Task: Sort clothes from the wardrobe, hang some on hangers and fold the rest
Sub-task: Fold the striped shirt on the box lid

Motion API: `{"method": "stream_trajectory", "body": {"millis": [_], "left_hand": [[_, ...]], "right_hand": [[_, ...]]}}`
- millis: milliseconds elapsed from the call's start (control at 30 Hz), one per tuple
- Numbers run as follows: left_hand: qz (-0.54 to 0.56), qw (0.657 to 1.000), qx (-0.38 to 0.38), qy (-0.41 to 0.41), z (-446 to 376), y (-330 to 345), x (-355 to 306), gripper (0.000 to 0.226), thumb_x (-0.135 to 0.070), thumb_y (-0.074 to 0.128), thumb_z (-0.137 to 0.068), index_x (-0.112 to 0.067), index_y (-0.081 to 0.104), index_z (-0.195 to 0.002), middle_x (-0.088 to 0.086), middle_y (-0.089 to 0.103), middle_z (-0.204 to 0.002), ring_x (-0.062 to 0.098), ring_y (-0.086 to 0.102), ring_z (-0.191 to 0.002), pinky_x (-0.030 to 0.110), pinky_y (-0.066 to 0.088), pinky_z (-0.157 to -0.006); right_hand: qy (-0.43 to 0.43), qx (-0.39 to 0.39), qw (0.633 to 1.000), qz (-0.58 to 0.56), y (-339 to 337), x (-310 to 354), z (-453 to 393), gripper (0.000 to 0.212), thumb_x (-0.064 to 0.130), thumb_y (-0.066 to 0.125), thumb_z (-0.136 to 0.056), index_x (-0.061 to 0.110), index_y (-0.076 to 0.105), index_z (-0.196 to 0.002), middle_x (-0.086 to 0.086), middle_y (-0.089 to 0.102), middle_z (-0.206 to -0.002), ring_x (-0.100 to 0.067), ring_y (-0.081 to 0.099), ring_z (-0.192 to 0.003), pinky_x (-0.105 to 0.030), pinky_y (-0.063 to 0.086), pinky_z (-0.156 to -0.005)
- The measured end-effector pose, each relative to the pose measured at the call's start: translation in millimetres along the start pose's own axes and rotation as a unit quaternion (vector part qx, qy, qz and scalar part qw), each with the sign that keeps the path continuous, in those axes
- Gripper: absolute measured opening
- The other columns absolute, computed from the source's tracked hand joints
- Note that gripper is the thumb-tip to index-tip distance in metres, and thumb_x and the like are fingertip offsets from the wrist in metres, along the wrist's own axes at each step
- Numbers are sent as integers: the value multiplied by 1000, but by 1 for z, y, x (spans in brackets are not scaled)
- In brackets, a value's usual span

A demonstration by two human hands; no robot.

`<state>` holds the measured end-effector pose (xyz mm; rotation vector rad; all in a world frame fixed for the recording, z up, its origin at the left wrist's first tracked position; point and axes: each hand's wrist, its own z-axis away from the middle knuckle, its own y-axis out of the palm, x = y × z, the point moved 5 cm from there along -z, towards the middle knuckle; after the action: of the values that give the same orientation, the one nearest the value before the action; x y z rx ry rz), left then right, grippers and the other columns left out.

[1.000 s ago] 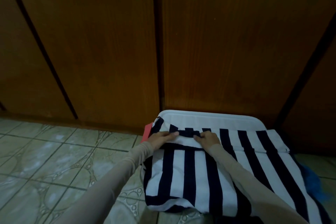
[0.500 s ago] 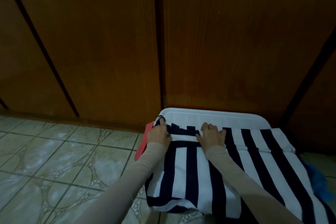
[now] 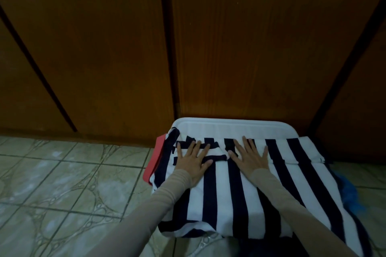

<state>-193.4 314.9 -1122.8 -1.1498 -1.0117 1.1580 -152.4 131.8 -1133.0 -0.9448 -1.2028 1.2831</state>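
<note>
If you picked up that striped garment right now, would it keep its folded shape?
Probably not. The striped garment looks soft: it drapes over the white lid's edges and wrinkles near the left hand and right hand, both pressing it flat. Lifted by one edge, it would likely sag and unfold. It seems light.

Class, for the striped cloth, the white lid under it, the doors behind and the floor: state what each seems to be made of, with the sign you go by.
Striped cloth: soft woven or knit fabric, matte; it drapes and creases.
White lid: probably plastic, smooth, with a moulded ribbed rim.
Doors: wood or wood veneer, faint grain, dull sheen.
Floor: glazed ceramic tile, glossy, patterned, with grout lines.
</note>
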Motion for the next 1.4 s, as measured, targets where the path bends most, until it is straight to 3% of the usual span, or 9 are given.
{"method": "stream_trajectory", "body": {"millis": [300,433,500,667,1067,1167,1300,1400], "left_hand": [[-28,1000,5,6,4,0,2,56,-50,6,-98,-32,-15,-147,0,-15,-157,17,-15,-144,56,-18,-108],[-102,994,-23,15,8,-7,-7,56,-44,5,-100,-23,-13,-148,6,-15,-157,20,-15,-144,56,-15,-110],[-102,994,-42,24,10,-9,-17,54,-39,7,-102,-19,-8,-150,6,-14,-157,20,-13,-145,52,-13,-112],[42,999,-10,0,13,7,-21,57,-47,10,-100,-27,-14,-148,-1,-15,-157,16,-15,-144,49,-10,-114],[56,998,-35,-3,-30,6,-10,63,-59,-1,-91,-33,-13,-147,-4,-15,-157,13,-15,-144,46,-13,-113],[62,997,-44,4,-47,4,-8,87,-65,-20,-66,-34,-13,-147,-5,-15,-157,12,-15,-144,44,-14,-113],[74,996,-46,9,-63,3,-4,110,-80,-33,-48,-34,-15,-146,-6,-16,-157,11,-16,-144,43,-14,-113],[74,996,-49,7,-70,3,-1,113,-80,-37,-45,-35,-15,-146,-6,-14,-157,10,-15,-144,43,-14,-113]], "right_hand": [[81,5,997,2,-5,-62,20,63,61,11,-94,36,-12,-147,2,-17,-156,-16,-14,-144,-50,-9,-114],[125,-9,992,18,-9,-95,34,65,60,10,-95,31,-12,-148,-3,-16,-157,-18,-14,-144,-49,-13,-115],[108,-6,994,33,-10,-94,39,63,56,10,-97,28,-13,-148,-3,-17,-157,-16,-16,-144,-53,-15,-113],[40,13,998,46,-4,-80,46,62,57,10,-96,32,-16,-147,0,-23,-155,-16,-17,-144,-57,-14,-109],[42,-4,998,48,-8,-86,5,62,58,10,-96,34,-17,-146,0,-24,-155,-17,-17,-144,-55,-12,-111],[40,-9,998,49,-8,-88,-11,62,58,10,-96,34,-16,-146,0,-23,-155,-17,-17,-144,-55,-12,-111],[36,-23,998,38,-10,-91,-27,62,59,11,-95,34,-15,-147,0,-22,-155,-17,-16,-144,-55,-13,-111],[36,-26,998,37,-10,-92,-33,63,58,11,-95,34,-15,-147,0,-21,-156,-17,-16,-144,-55,-13,-110]]}}
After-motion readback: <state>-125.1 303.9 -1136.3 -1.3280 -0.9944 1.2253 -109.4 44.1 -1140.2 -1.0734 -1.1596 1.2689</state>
